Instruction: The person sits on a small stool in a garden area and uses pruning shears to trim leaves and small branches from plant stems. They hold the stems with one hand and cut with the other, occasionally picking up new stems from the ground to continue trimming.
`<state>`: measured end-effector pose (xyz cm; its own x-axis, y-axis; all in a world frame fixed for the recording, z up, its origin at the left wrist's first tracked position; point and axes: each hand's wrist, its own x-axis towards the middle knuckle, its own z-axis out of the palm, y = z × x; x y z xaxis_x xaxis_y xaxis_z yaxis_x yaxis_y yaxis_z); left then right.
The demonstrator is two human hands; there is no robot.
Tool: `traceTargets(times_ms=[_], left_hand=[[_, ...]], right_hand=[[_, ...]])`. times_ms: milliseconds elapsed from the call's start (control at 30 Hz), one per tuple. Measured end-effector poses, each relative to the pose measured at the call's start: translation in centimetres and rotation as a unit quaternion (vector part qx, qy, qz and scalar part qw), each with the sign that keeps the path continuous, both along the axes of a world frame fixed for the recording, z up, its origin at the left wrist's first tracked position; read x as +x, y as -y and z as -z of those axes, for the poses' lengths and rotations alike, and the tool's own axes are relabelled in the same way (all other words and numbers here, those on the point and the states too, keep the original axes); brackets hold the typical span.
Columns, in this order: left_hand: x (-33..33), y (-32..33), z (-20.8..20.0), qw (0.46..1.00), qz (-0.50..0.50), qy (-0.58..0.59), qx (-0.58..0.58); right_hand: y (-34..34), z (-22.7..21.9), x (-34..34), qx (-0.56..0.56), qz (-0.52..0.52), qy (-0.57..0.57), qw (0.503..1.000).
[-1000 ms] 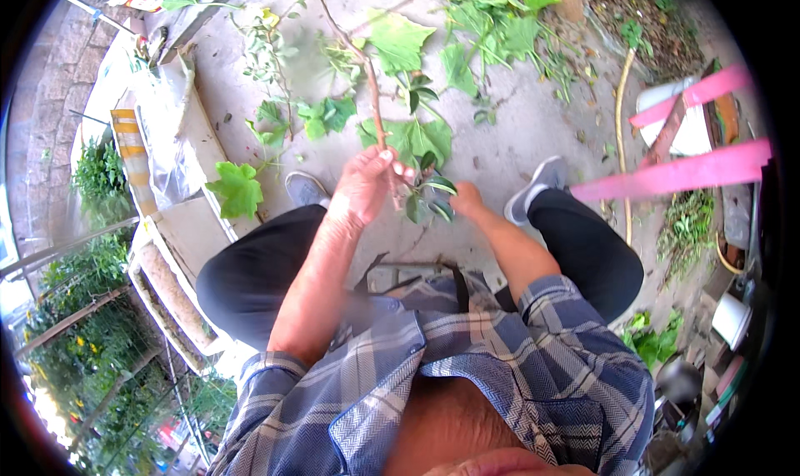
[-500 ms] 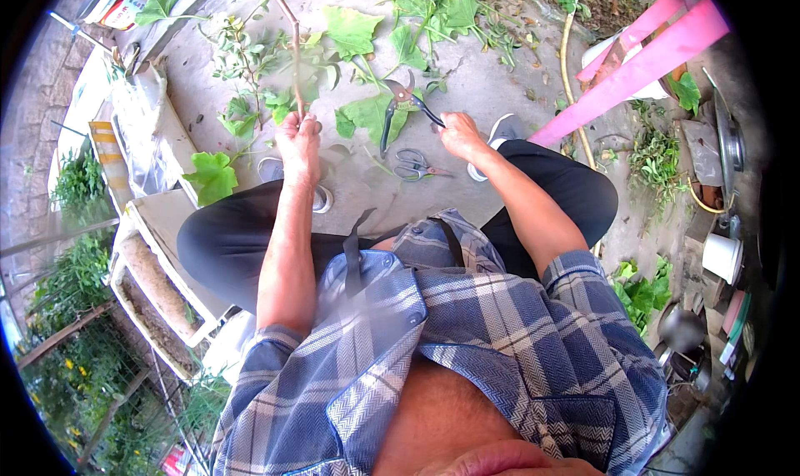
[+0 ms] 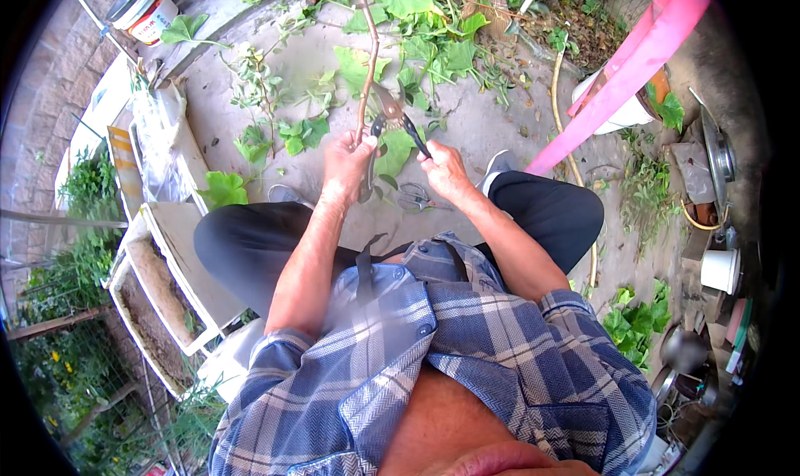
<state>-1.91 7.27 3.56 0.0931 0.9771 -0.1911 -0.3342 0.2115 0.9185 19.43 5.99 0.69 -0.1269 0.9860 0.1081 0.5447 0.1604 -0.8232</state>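
My left hand (image 3: 346, 168) is closed around the lower end of a thin brown branch (image 3: 367, 51), which stretches away toward the far edge. My right hand (image 3: 445, 173) grips one black handle of a pair of pruning shears (image 3: 392, 114). The shears are spread, their blades beside the branch just past my left hand; whether they touch it I cannot tell. Their other handle runs close by my left thumb. Below the shears, a pair of scissors (image 3: 414, 198) lies on the ground between my feet.
Cut green leaves (image 3: 425, 47) and stems litter the concrete ahead. To the left stand a white planter box (image 3: 179, 276) and a lidded bucket (image 3: 150, 18). On the right, a pink strap (image 3: 621, 76) slants past a white pot (image 3: 621, 114), near a long thin hose or stick (image 3: 560, 84).
Both hands have come closer together. My left hand has moved right with the branch, and the shears in my right hand now have their blades at the branch.
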Motion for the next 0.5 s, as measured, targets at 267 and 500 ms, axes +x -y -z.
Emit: traceTargets(times_ms=[267, 500], left_hand=[[1.6, 0.2, 0.4, 0.999, 0.004, 0.031, 0.027], [1.0, -0.1, -0.9, 0.996, 0.002, 0.084, 0.002]], right_hand=[[-0.7, -2.9, -3.9, -0.133, 0.088, -0.024, 0.987], [0.1, -7.0, -4.1, 0.068, 0.183, 0.014, 0.981]])
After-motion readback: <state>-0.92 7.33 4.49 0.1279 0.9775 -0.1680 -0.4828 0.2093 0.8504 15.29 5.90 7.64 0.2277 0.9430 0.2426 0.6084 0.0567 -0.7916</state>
